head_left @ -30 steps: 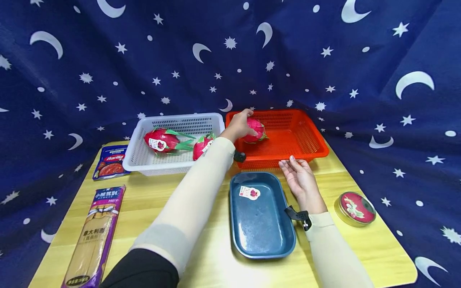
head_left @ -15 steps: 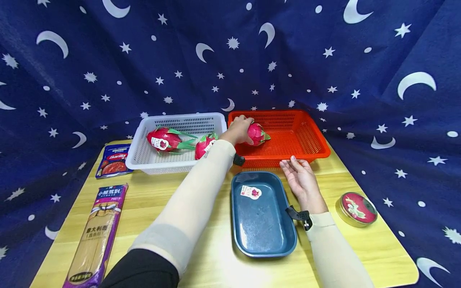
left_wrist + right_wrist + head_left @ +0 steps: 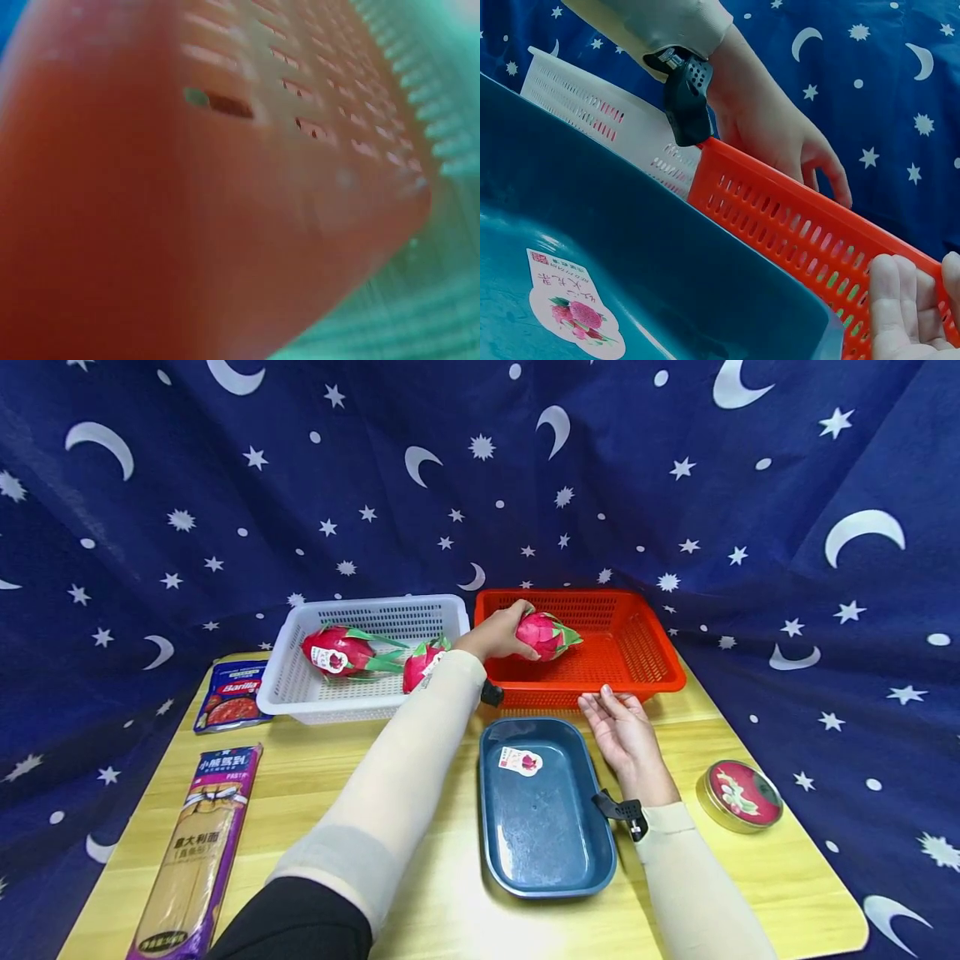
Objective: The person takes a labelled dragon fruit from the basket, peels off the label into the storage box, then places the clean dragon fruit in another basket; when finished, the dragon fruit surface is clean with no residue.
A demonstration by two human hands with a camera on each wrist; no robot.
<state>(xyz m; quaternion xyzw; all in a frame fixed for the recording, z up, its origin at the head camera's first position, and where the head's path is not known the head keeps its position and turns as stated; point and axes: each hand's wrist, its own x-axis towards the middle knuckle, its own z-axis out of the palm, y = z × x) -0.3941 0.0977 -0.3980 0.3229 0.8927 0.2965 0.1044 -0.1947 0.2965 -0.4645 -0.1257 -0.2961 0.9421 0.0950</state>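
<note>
In the head view my left hand (image 3: 504, 632) reaches over the left end of the red basket (image 3: 600, 687) and grips a pink dragon fruit (image 3: 542, 636), its green tips pointing right. My right hand (image 3: 626, 735) touches the basket's front rim with its fingertips, palm turned up. The right wrist view shows those right fingers (image 3: 911, 300) at the red basket's side (image 3: 780, 217), and the left hand (image 3: 780, 135) above its rim. Two more dragon fruits, one whole in sight (image 3: 337, 652) and one partly behind the left sleeve (image 3: 422, 667), lie in the white basket (image 3: 337, 708).
A blue tray (image 3: 547, 827) with a sticker (image 3: 521, 762) inside stands in front of the red basket. To the right is a round tin (image 3: 740, 795). A Barilla pouch (image 3: 234, 693) and a pasta pack (image 3: 198, 852) lie on the left. A starry cloth hangs behind.
The left hand and the gripped dragon fruit have shifted slightly right within the red basket, and the fruit's green tips have turned more toward the right. The right hand has stayed at the rim.
</note>
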